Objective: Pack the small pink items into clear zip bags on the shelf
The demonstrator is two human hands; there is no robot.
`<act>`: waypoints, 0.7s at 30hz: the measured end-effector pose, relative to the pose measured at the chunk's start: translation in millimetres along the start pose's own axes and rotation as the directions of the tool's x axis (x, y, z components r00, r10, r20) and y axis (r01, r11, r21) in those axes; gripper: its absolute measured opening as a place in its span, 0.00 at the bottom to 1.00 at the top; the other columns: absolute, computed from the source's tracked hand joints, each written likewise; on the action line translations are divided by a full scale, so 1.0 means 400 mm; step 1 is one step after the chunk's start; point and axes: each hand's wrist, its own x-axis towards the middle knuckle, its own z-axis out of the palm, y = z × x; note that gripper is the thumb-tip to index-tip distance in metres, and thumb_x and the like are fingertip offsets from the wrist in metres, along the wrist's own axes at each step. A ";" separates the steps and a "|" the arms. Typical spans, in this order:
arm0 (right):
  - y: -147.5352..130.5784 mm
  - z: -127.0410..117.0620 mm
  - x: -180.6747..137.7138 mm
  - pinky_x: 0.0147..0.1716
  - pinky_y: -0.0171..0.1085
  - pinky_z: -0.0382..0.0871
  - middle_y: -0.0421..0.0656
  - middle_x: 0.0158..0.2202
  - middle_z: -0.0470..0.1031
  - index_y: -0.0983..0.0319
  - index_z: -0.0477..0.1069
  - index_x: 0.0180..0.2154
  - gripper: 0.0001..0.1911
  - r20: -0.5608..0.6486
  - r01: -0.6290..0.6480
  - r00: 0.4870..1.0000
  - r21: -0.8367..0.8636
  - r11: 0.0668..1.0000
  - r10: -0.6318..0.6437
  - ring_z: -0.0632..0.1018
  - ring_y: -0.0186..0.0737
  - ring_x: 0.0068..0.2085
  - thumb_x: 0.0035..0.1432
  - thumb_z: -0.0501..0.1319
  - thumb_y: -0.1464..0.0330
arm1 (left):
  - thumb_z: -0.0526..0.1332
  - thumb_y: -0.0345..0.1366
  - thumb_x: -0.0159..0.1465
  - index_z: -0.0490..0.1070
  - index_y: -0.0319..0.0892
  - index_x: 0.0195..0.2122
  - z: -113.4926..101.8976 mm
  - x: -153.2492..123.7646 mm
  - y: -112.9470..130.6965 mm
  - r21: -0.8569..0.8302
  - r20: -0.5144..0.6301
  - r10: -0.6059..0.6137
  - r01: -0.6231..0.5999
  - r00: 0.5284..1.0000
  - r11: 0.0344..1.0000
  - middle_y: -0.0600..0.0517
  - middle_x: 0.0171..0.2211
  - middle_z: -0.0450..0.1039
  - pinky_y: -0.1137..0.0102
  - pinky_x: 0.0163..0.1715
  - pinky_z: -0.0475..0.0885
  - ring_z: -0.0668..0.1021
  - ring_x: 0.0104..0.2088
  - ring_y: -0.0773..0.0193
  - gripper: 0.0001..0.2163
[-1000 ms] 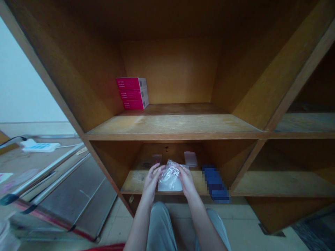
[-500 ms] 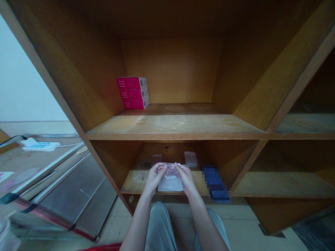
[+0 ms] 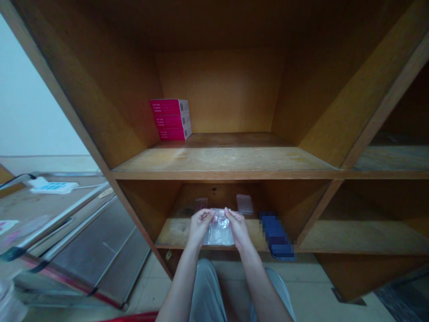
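Observation:
Both my hands are at the front of the lower shelf [image 3: 174, 235] of a wooden cabinet. My left hand [image 3: 199, 226] and my right hand [image 3: 237, 227] each pinch an upper corner of a small clear plastic bag [image 3: 219, 229], which hangs between them over the shelf. Something pinkish shows inside the bag, too small to name. Behind the bag, further back on the same shelf, lie two more small clear bags [image 3: 244, 203], one left [image 3: 201, 203] and one right.
A stack of three pink boxes [image 3: 170, 119] stands at the back left of the upper shelf [image 3: 221, 161]. A blurred dark blue object [image 3: 276, 235] lies on the lower shelf to the right. Metal-framed panels [image 3: 83, 250] lean left of the cabinet, beside a white power strip [image 3: 50, 187].
A second ago the bag was crumpled between my hands. Now it is pulled flat and held by its top corners, my fingers closed in pinches.

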 end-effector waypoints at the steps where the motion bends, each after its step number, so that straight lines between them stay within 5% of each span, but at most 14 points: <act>1: 0.001 -0.001 0.001 0.29 0.34 0.63 0.43 0.27 0.75 0.64 0.75 0.29 0.16 -0.009 -0.004 1.000 0.002 1.000 0.004 0.72 0.37 0.28 0.45 0.61 0.57 | 0.63 0.38 0.49 0.70 0.37 0.24 0.000 0.000 -0.002 -0.009 -0.009 -0.001 0.001 1.000 1.000 0.55 0.19 0.69 0.77 0.22 0.61 0.68 0.20 0.71 0.09; 10: -0.028 -0.007 0.003 0.30 0.35 0.63 0.43 0.27 0.75 0.64 0.76 0.29 0.16 0.061 0.038 0.998 -0.127 0.991 -0.030 0.72 0.36 0.28 0.48 0.59 0.57 | 0.63 0.39 0.49 0.69 0.37 0.29 -0.009 0.005 0.017 -0.007 0.133 -0.061 0.062 0.989 0.998 0.51 0.25 0.72 0.75 0.26 0.65 0.72 0.26 0.68 0.11; 21: -0.024 0.016 -0.003 0.37 0.39 0.65 0.45 0.32 0.76 0.63 0.75 0.31 0.16 0.087 0.055 0.995 -0.119 0.991 -0.045 0.74 0.41 0.34 0.49 0.58 0.57 | 0.66 0.39 0.46 0.68 0.38 0.25 0.003 0.013 -0.002 0.099 0.088 0.011 -0.020 0.996 0.995 0.52 0.24 0.73 0.75 0.27 0.68 0.74 0.25 0.68 0.11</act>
